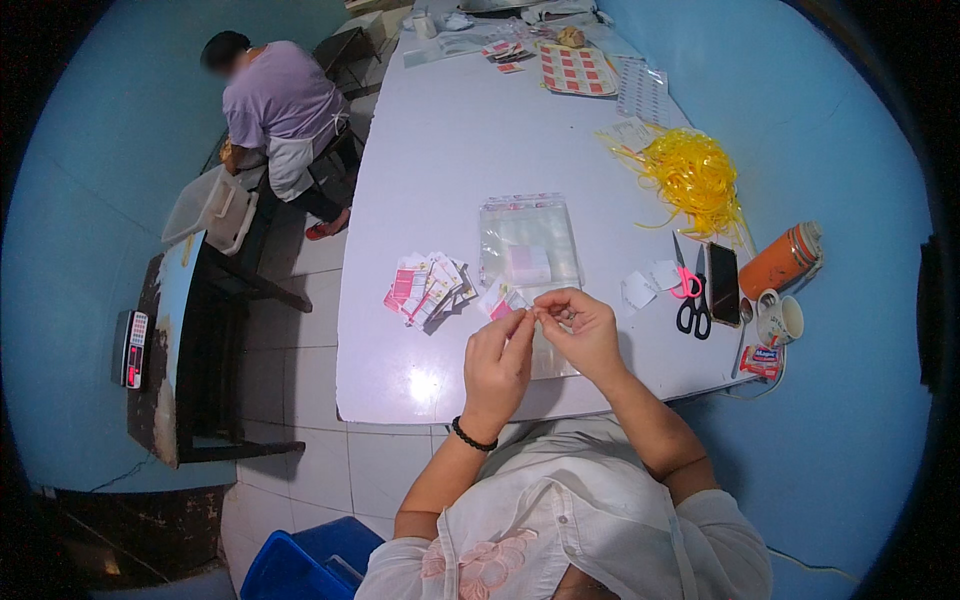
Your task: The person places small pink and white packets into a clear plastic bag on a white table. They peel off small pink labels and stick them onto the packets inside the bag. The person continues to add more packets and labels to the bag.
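My left hand (497, 360) and my right hand (583, 335) meet over the near part of the table, fingertips pinched together. What they pinch is too small and covered to make out. Just beyond my left fingers is a pink-and-white label (500, 303); whether it is held or lying there I cannot tell. Under and beyond my hands lie clear plastic bags (553, 215), stacked flat, with a pale printed panel showing. A loose heap of pink-and-white labels (428, 288) is left of the bags. Small white paper pieces (640, 288) lie to the right of my right hand.
On the right are pink-handled scissors (687, 284), black-handled scissors (694, 318), a phone (723, 284), an orange bottle (780, 262), a mug (782, 318) and yellow ribbon (690, 170). Label sheets (578, 70) lie far back. A person (280, 105) sits left of the table (430, 140).
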Demonstrator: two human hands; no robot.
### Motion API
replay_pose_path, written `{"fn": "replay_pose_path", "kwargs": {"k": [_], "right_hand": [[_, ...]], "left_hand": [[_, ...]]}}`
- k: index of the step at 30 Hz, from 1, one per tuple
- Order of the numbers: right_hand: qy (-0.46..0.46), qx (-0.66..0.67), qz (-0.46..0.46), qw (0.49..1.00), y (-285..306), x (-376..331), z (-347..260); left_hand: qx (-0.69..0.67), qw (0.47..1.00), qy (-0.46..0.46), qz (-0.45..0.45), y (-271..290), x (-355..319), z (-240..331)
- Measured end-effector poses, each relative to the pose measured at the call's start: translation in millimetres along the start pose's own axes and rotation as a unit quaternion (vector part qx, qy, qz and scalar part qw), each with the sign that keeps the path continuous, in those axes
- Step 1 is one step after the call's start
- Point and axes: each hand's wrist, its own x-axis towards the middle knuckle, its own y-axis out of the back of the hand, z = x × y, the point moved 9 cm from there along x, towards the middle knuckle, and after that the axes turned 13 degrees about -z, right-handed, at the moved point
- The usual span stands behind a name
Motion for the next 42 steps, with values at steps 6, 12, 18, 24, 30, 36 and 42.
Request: {"fn": "replay_pose_path", "kwargs": {"k": [6,12,18,24,30,36,42], "right_hand": [[0.026,-0.036,-0.004,0.999,-3,-4,-3],[0.049,-0.069,0.056,0.995,55,-14,7],[-0.005,-0.489,0.120,0.864,118,-19,-14],[0.043,-0.358,-0.038,0.932,42,-6,-4],[-0.065,-0.244,-0.078,0.964,28,17,37],[-0.039,-0.314,-0.162,0.935,25,20,57],[-0.013,-0.373,-0.153,0.915,21,20,61]], "left_hand": [[-0.093,0.994,0.049,0.007,-1,8,-12],[-0.152,0.980,0.119,0.046,24,5,-66],[-0.326,0.914,0.221,0.101,28,-22,-126],[-0.127,0.989,0.075,0.005,-8,-14,-54],[-0.073,0.987,-0.041,-0.137,-50,-26,-21],[-0.058,0.985,-0.017,-0.164,-63,-38,-38],[-0.056,0.982,-0.012,-0.181,-71,-37,-39]]}}
